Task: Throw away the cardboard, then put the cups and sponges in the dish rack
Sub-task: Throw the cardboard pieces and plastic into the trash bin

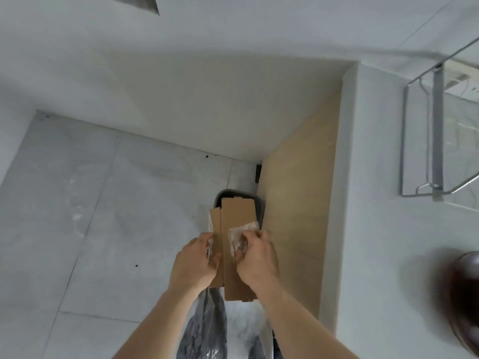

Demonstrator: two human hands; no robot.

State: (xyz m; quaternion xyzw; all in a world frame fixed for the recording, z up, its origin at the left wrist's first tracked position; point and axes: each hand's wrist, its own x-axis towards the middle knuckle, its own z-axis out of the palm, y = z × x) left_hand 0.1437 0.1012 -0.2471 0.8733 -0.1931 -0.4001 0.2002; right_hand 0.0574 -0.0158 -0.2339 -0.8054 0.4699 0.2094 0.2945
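Observation:
A flat brown cardboard piece [234, 224] is held over a dark grey trash bin [259, 203] on the floor, its far end above the bin's opening. My left hand [194, 263] grips the cardboard's left edge together with some clear plastic wrap. My right hand [256, 257] grips its right side, with crumpled clear plastic [239, 235] under the fingers. A wire dish rack [438, 136] stands on the white counter at the right. No cups or sponges can be made out.
The bin stands against a light wooden cabinet side [298, 198] beneath the white counter [368, 177]. A dark reddish round object [464, 288] lies blurred at the counter's right edge. Grey tiled floor [103, 216] spreads to the left. White walls meet behind.

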